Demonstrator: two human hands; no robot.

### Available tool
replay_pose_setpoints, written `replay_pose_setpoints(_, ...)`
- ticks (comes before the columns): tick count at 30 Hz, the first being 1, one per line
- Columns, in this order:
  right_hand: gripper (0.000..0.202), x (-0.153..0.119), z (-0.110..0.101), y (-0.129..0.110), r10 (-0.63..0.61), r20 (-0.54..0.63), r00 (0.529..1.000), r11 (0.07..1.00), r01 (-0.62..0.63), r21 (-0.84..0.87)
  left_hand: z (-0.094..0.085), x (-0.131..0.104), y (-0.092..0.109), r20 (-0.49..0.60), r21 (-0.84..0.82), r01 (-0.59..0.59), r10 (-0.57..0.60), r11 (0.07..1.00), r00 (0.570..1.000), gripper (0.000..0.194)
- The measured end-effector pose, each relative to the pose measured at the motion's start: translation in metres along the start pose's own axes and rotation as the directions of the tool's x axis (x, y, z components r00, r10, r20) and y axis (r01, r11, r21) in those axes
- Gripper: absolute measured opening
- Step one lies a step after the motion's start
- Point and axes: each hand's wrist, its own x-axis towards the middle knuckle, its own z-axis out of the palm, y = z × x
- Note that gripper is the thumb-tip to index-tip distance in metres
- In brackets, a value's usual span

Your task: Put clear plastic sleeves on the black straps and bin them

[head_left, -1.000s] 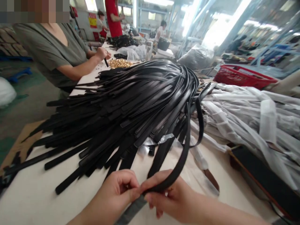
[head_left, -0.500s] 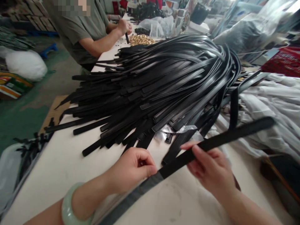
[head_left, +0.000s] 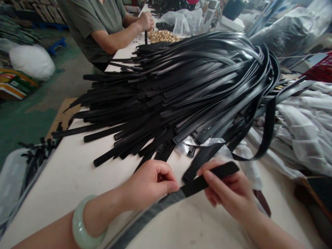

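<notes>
Both my hands hold one black strap (head_left: pixel 210 177) just above the white table (head_left: pixel 64 180). My left hand (head_left: pixel 153 185), with a pale green bangle (head_left: pixel 80 224) on the wrist, pinches it where its grey length (head_left: pixel 145 218) runs down toward me. My right hand (head_left: pixel 230 193) grips the black end a little to the right; the free tip pokes out past the fingers. A big heap of black straps (head_left: pixel 186 86) lies right behind my hands.
A person in a grey-green shirt (head_left: pixel 93 24) works at the table's far left beside a pile of gold fittings (head_left: pixel 162 35). White wrapped bundles (head_left: pixel 301 128) lie at the right. A red crate (head_left: pixel 321 69) and plastic bags (head_left: pixel 181 20) stand behind. A bin of black scraps (head_left: pixel 31 159) sits at left.
The long black strap that stuck out to the right has slid back through my right hand, leaving a short tip. The view has tilted down slightly.
</notes>
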Motion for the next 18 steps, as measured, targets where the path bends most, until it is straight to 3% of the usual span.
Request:
replay_pose_setpoints(2, 0.022, -0.003, 0.005, 0.003, 0.028, 0.209, 0.977, 0.995, -0.007, -0.100, 0.000, 0.000, 0.000, 0.003, 0.032, -0.023, 0.023, 0.999, 1.000, 0.011)
replay_pose_setpoints(3, 0.022, -0.004, 0.008, 0.005, 0.047, 0.256, 0.966, 0.992, -0.015, -0.125, 0.000, 0.000, 0.000, 0.005, 0.035, -0.026, 0.026, 0.999, 1.000, 0.011)
replay_pose_setpoints(7, 0.024, -0.003, 0.010, 0.007, 0.064, 0.170, 0.983, 0.996, -0.052, -0.077, 0.000, 0.000, 0.002, 0.007, -0.003, 0.016, -0.016, 1.000, 1.000, 0.013)
replay_pose_setpoints(13, 0.028, 0.002, 0.012, 0.007, 0.069, 0.238, 0.969, 0.995, -0.048, -0.093, -0.002, 0.001, 0.002, -0.005, 0.012, 0.004, -0.004, 1.000, 1.000, 0.012)
replay_pose_setpoints(18, 0.026, 0.002, 0.017, 0.006, 0.052, 0.192, 0.980, 0.999, -0.051, -0.009, 0.000, 0.001, 0.000, -0.008, 0.041, -0.057, 0.057, 0.998, 0.998, 0.015)
